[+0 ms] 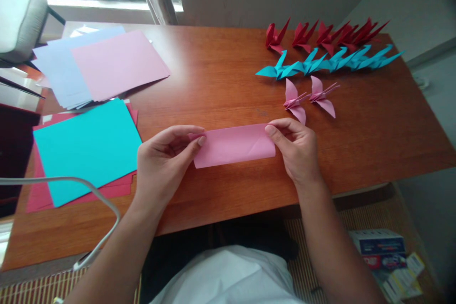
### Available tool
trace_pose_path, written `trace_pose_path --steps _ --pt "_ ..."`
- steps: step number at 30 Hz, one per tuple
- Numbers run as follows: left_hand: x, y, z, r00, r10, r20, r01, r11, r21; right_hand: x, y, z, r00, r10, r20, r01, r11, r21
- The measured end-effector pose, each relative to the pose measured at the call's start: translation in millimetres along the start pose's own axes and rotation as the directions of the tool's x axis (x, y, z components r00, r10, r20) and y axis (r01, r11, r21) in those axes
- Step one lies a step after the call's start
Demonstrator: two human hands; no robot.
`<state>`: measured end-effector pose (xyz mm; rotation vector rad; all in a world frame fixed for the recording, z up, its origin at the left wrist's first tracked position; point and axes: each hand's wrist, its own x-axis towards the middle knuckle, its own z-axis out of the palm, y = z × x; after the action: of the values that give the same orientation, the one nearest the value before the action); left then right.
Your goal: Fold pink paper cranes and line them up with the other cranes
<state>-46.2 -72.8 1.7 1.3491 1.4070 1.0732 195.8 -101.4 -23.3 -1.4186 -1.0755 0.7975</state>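
Between my two hands a folded pink sheet of paper (pixel 235 146) is held as a long, narrow rectangle over the wooden table. My left hand (pixel 171 149) pinches its left end between thumb and fingers. At the upper right corner, my right hand (pixel 294 145) pinches it the same way. A faint slanting crease shows near the sheet's right end. Just beyond my right hand lie two pink folded paper figures with pointed wings, a nearer one (pixel 295 102) and one further right (pixel 322 96).
Blue paper cranes (pixel 313 64) form a row at the back right, with red paper cranes (pixel 320 35) behind them. On the left lie pink sheets (pixel 121 64), pale blue sheets (pixel 67 71) and a turquoise sheet (pixel 87 152) over red ones. A white cable (pixel 85 181) crosses the lower left.
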Motion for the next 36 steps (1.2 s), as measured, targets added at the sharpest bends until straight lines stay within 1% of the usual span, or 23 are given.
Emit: trace_pose_path --steps 6,12,16,23,27,31,36 --pt "0.5 -1.5 -2.1 0.998 -0.065 0.001 0.065 0.998 -0.002 0.4 -1.6 -2.6 1.0 -0.018 0.007 0.018 0.999 -0.028" --pt "-0.4 1.5 -1.9 0.995 -0.1 0.015 0.101 0.992 -0.075 -1.6 0.2 -5.6 1.0 -0.023 -0.021 0.021 0.997 -0.077" --pt "-0.6 2.3 -2.3 0.99 -0.133 0.041 0.137 0.982 -0.13 -2.6 4.2 -5.9 0.999 -0.025 -0.042 0.022 0.997 -0.074" --pt "1.4 -2.5 -5.9 0.979 -0.19 0.081 0.2 0.969 -0.145 -2.3 4.9 -6.9 0.999 -0.015 -0.04 0.011 0.996 -0.093" --pt "1.3 -2.3 -5.3 0.977 -0.19 0.094 0.205 0.962 -0.18 -2.5 4.2 -6.7 0.999 -0.009 -0.046 0.004 0.996 -0.092" --pt "0.5 -0.9 -4.5 0.98 -0.179 0.085 0.194 0.956 -0.222 -3.1 3.8 -6.3 0.999 0.003 -0.049 -0.007 0.997 -0.078" --pt "0.9 -1.3 -4.5 0.982 -0.171 0.082 0.185 0.962 -0.199 -3.0 4.9 -7.1 0.999 -0.002 -0.039 0.0 0.998 -0.058"
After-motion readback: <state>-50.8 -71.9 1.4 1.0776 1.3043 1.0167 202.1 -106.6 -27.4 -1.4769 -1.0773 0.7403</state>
